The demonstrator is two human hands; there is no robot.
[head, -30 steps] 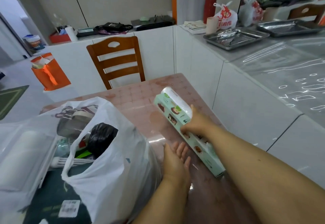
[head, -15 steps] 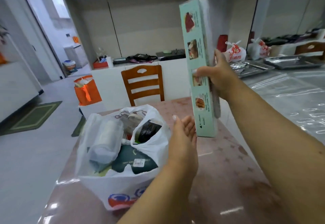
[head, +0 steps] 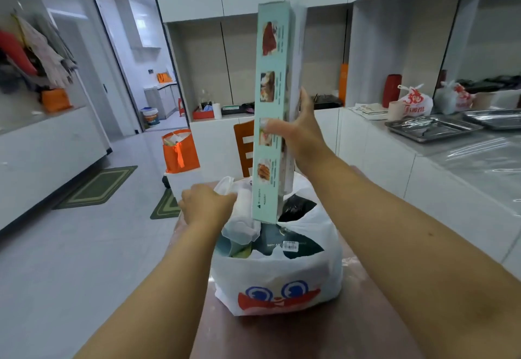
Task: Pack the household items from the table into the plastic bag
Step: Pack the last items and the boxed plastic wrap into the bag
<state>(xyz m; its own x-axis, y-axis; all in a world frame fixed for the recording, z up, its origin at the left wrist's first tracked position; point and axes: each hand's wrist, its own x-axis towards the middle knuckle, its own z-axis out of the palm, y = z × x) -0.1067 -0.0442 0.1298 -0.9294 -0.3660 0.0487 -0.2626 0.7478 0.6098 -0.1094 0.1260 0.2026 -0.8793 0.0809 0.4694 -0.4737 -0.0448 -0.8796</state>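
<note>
A long pale-green box (head: 272, 82) with food pictures stands upright in the air, gripped near its middle by my right hand (head: 298, 130). Its lower end hangs just over the open mouth of the white plastic bag (head: 277, 282), which sits on the brown table (head: 296, 336) and bears a red and blue cartoon print. My left hand (head: 207, 203) is closed on the bag's left handle and rim. Inside the bag show a dark pack with a barcode label (head: 284, 241), a black bundle (head: 297, 206) and a white wrapped roll (head: 244, 212).
A wooden chair (head: 244, 147) stands behind the table. An orange bag (head: 179, 151) sits on the floor at the left. The white counter on the right carries metal trays (head: 430, 127), a cup and tied plastic bags (head: 417, 101). Green mats lie on the floor.
The box rose from lying on the table to upright, then moved left over the bag's mouth. My left hand went from open beside the bag to gripping its handle.
</note>
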